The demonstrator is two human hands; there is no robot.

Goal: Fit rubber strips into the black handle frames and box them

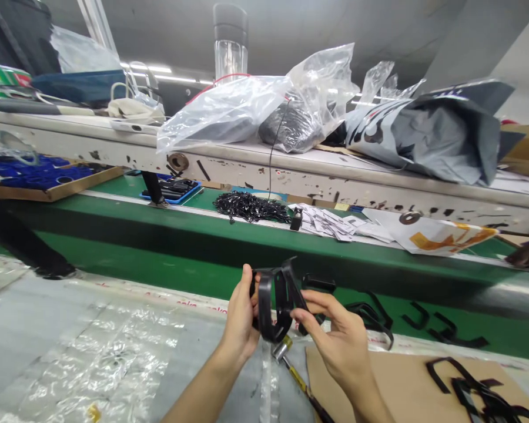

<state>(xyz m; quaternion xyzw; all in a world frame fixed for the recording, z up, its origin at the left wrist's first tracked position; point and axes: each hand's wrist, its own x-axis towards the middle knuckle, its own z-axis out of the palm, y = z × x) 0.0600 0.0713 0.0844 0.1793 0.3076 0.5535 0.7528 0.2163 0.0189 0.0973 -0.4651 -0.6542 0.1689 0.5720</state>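
Both my hands hold a black curved plastic clip part (277, 302) up over the near edge of the bench. My left hand (240, 317) grips its left side, thumb on top and fingers wrapped behind. My right hand (337, 338) pinches its right side between thumb and forefinger. Directly below the part lies a small hammer (291, 367) with a metal head and a dark handle. More black clip parts (372, 317) lie on the green belt just right of my hands, and others (476, 390) rest on a brown cardboard sheet (397, 388).
A green conveyor belt (158, 267) runs across the middle. Beyond it lie a heap of small black pieces (249, 207), white paper tags (330, 223) and a blue tray (171, 191). The white shelf (291, 170) above carries plastic bags and a grey bag (441, 132). Clear plastic sheeting (70, 346) covers the bench at left.
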